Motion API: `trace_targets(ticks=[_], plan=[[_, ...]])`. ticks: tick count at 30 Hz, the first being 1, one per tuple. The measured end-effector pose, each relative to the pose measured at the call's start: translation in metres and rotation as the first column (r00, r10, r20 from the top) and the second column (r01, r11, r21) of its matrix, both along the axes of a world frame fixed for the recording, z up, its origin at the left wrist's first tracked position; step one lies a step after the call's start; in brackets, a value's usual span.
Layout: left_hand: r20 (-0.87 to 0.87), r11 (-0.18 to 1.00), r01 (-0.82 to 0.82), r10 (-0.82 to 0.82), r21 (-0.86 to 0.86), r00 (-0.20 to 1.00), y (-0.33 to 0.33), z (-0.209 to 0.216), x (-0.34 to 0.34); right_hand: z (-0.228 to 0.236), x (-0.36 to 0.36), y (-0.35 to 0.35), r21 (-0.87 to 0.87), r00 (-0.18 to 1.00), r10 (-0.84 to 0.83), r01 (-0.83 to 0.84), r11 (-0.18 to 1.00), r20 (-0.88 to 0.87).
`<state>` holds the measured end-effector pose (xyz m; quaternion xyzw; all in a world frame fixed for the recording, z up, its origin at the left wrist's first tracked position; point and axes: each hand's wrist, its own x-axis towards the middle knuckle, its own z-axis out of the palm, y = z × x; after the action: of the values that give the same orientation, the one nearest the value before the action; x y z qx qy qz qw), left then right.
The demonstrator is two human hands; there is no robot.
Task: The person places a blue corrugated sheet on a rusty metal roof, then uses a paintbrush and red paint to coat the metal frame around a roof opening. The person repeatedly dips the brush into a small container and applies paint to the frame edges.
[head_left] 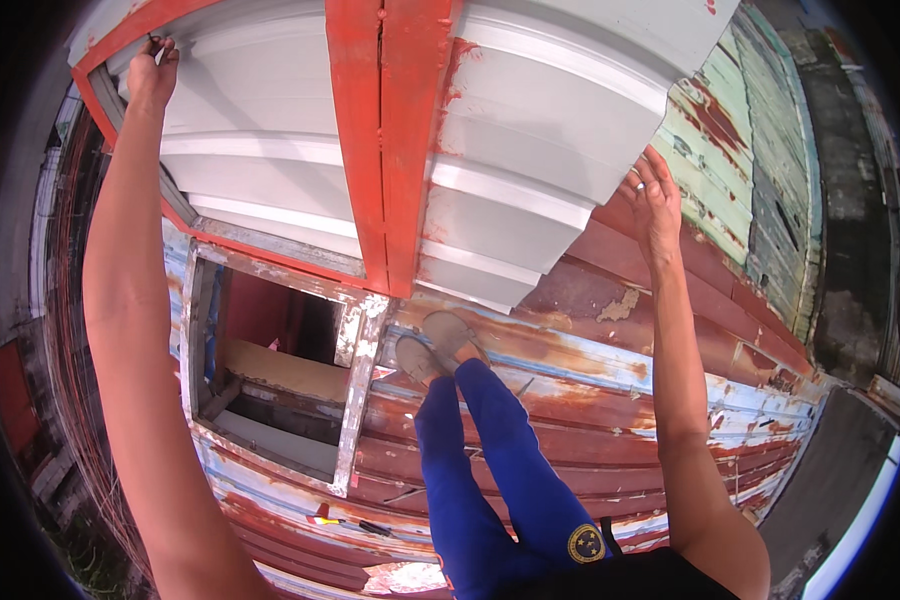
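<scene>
My left hand [153, 75] is raised to the far left, its fingers closed on a small dark object at the upper corner of a red-painted frame [87, 85]. What the object is cannot be made out. White corrugated metal sheet [530, 110] fills the frame and extends right past a thick red upright [382, 150]. Beside the sheet's right edge is my right hand [655, 205], fingers loosely bent and apart. A small white spot shows between them. Whether its fingertips touch the sheet is unclear.
I stand on a rusty corrugated roof [570, 400] in brown shoes [450, 335]. Left of my feet, an open hatch with a peeling white frame [355, 420] drops into a dark space. A red-and-yellow tool [323, 515] and a dark slim item [375, 527] lie below it.
</scene>
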<state>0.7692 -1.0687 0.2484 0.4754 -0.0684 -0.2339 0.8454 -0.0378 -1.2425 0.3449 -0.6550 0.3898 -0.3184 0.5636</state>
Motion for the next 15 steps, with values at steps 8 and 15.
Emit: trace_targets(ticks=[8, 15], plan=[[0.038, 0.999, 0.044, -0.043, -0.014, 0.998, 0.008, -0.002, 0.017, 0.004, 0.071, 0.001, 0.157, 0.993, -0.096, 0.084, 0.984, 0.068], [-0.06, 0.989, 0.106, -0.1, 0.105, 0.993, -0.028, -0.025, -0.008, 0.011, 0.065, -0.003, 0.108, 0.988, -0.101, 0.113, 0.988, -0.113]])
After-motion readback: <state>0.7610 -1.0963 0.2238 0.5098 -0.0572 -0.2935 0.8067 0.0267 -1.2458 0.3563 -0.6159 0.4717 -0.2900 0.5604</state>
